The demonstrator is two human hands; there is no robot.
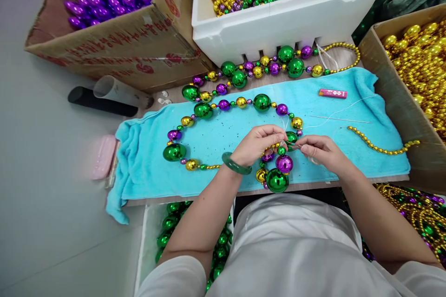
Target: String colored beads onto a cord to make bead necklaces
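My left hand (263,141), with a green bangle (237,163) on its wrist, is closed in a pinch on the white string (286,123) of a bead necklace. Green, purple and gold beads of that necklace (284,164) hang and lie just below the fingers. Close by on the right, my right hand (322,152) is also closed, gripping a small metal tool (295,146) whose tip points at the string. Its full shape is hidden by the fingers. More of the beads (225,105) curve leftward across the blue towel (216,134).
Another bead necklace (258,72) lies behind. On the towel are a pink lighter-like stick (332,93), a long needle (341,119) and a gold bead strand (379,149). A foam box (285,23) and cardboard boxes (121,46) of beads stand around; a pink soap-box-like object (104,157) sits left.
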